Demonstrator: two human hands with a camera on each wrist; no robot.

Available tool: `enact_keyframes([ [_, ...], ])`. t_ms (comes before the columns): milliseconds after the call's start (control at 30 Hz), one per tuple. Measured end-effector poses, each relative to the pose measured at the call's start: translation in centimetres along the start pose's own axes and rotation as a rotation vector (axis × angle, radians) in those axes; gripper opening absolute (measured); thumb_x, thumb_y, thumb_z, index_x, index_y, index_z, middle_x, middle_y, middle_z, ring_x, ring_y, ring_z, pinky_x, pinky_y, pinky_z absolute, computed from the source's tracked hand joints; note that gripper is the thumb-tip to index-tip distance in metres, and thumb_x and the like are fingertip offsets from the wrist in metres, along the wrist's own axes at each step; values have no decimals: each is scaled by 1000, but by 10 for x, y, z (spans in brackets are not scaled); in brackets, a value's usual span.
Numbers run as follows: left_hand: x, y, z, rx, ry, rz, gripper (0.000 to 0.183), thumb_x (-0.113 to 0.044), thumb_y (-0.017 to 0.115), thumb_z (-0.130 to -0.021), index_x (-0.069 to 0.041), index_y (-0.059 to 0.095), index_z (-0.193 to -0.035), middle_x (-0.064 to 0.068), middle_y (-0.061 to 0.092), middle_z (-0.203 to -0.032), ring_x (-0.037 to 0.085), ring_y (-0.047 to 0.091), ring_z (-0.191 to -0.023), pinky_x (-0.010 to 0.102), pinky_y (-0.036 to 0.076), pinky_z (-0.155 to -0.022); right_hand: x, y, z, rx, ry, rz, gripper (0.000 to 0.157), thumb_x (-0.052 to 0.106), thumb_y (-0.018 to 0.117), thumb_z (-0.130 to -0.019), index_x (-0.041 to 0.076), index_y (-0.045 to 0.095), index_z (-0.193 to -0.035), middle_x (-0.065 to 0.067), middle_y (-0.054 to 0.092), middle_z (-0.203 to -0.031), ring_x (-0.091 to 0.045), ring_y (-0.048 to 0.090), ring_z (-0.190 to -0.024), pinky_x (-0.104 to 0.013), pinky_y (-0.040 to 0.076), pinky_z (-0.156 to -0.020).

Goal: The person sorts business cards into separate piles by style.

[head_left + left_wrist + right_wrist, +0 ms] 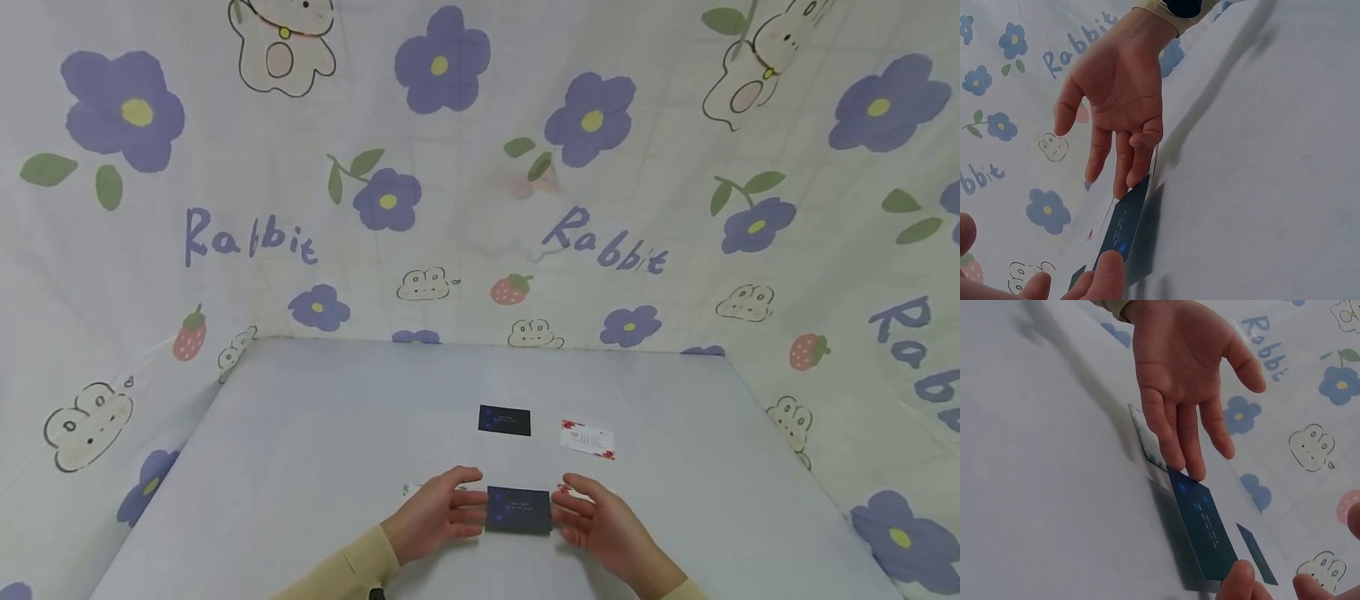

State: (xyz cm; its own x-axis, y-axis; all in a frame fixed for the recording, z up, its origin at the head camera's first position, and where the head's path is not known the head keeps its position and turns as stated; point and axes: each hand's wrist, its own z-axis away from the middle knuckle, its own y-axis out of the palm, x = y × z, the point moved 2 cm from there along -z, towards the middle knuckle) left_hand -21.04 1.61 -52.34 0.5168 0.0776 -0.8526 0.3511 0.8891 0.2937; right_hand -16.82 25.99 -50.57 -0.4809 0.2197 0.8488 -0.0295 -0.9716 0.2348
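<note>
Between my two hands a dark blue business card (518,510) is held up by its short edges, a little above the white table, its shadow showing below it in both wrist views. My left hand (435,518) touches the card's left edge with extended fingertips, thumb raised. On the opposite edge are the straight fingertips of my right hand (603,523), its thumb also off the card. Behind the left hand a white card with green marks (1149,440) is partly hidden. A white card with red flowers (566,489) is mostly covered by the right hand.
Farther back on the table (360,417) lie a black card (505,421) and, to its right, a white card with red flowers (588,439). A curtain (465,225) printed with flowers and rabbits encloses the back and sides.
</note>
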Motion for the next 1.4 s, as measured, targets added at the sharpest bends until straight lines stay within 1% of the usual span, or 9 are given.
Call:
enact_keyframes([
  [100,-1,-2,1,0,0,-7,66,-39,50,-97,3,35,-145,34,49,-137,39,58,-117,49,52,-94,-1,4,0,-9,2,10,50,38,48,-99,7,38,-138,-3,69,-107,-14,65,-94,-28,51,-79],
  [233,-1,-6,3,-13,-8,-11,66,-39,50,-96,3,35,-145,34,49,-136,38,58,-116,49,52,-94,-1,8,-3,-17,12,22,59,39,47,-99,3,32,-143,-6,69,-111,-15,65,-93,-28,52,-78],
  [333,-1,-8,4,-15,-1,-11,66,-38,49,-96,4,35,-145,34,48,-136,38,58,-116,49,52,-94,-1,10,-5,-7,12,32,61,39,47,-99,2,29,-144,-8,68,-116,-14,65,-94,-28,51,-79],
  [467,-2,-11,5,-9,10,-6,66,-38,48,-97,5,33,-145,36,46,-137,42,56,-119,49,52,-95,-1,11,-8,9,2,36,63,39,47,-99,1,27,-146,-7,67,-118,-14,65,-95,-28,51,-79],
  [633,-5,-13,4,0,-6,11,68,-39,47,-97,6,31,-147,38,42,-141,48,49,-126,50,51,-96,-1,12,-12,25,-9,32,64,38,47,-100,2,24,-148,-4,68,-114,-13,65,-95,-28,51,-79],
  [767,-6,-14,3,0,-11,22,69,-39,47,-97,6,30,-147,38,39,-142,50,45,-129,51,50,-97,-1,14,-14,22,-15,35,64,38,47,-100,2,25,-148,-5,68,-115,-13,65,-95,-28,51,-79],
  [933,-3,-15,3,-3,-2,27,69,-38,47,-97,7,29,-147,38,41,-141,50,46,-128,50,51,-95,-3,16,-16,-13,-2,39,66,38,48,-99,1,25,-148,-11,66,-120,-16,65,-96,-30,52,-80],
  [1167,2,-13,4,-22,2,49,69,-36,49,-97,8,30,-146,38,43,-138,50,47,-127,51,50,-97,-7,17,-17,-86,20,54,63,39,47,-99,0,33,-146,-19,63,-125,-20,65,-97,-35,54,-83],
  [1400,3,-12,3,-16,2,70,70,-36,49,-97,8,29,-146,40,40,-140,52,43,-130,54,45,-102,-5,18,-17,-95,22,65,63,40,46,-99,1,32,-147,-27,53,-137,-24,64,-102,-39,55,-87],
])
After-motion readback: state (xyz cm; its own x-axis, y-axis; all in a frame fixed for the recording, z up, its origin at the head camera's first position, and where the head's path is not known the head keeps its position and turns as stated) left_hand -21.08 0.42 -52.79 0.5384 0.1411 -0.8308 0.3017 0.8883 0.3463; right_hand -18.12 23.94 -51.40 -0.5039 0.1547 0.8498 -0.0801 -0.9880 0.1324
